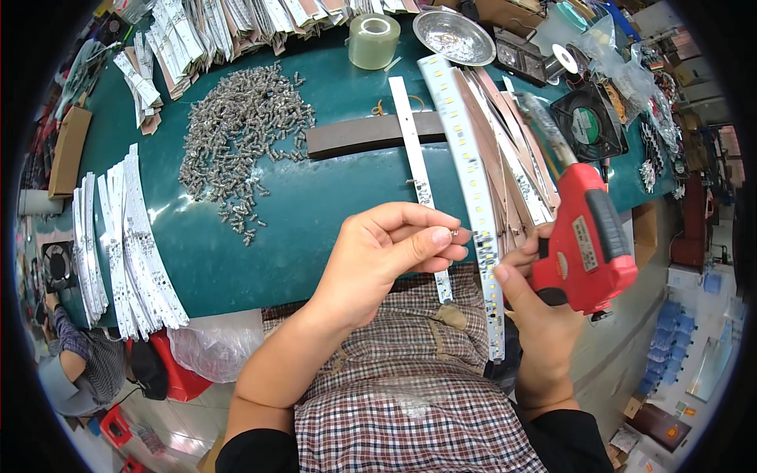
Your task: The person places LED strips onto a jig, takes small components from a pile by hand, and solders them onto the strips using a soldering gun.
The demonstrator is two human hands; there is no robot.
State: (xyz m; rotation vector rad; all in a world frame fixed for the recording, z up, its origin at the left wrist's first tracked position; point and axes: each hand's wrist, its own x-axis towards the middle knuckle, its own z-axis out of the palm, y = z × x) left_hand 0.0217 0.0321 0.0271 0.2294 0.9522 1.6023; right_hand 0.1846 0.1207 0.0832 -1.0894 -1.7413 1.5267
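LED strip (467, 158) touching right hand (538, 311) clasping soldering gun (582, 236); left hand (378, 256) pinching metal bit (455, 232).

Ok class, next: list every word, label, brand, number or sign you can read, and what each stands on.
None reads clearly.
Red soldering gun: pale body label, print too small and blurred.
Black cooling fan: green hub label, too small.

Left grip (390, 248) pinched, right grip (544, 315) curled closed, forearms (272, 366) bare

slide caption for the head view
Left hand pinches a small metal part; right hand holds a red tool beside an LED strip.
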